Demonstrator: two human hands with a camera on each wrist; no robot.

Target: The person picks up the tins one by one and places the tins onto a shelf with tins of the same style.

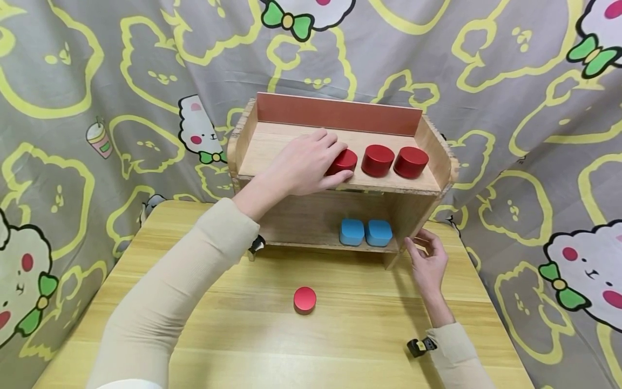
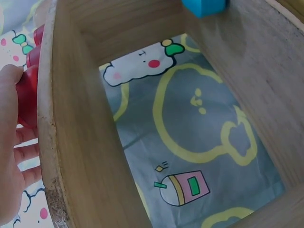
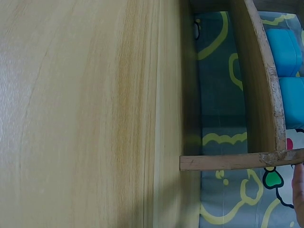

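Note:
On the upper board of a small wooden shelf, my left hand grips a red cylinder, thumb at its front and fingers over its left and far side. Two more red cylinders, one in the middle and one at the right end, stand beside it. The left wrist view shows the gripped red cylinder at the board's edge. My right hand is beside the shelf's right side panel, fingers loosely bent, thumb tip at the panel's front edge. Only a fingertip shows in the right wrist view.
Two blue rounded blocks, a left one and a right one, sit on the lower board's right part. Another red cylinder stands on the wooden table before the shelf. A patterned curtain hangs behind.

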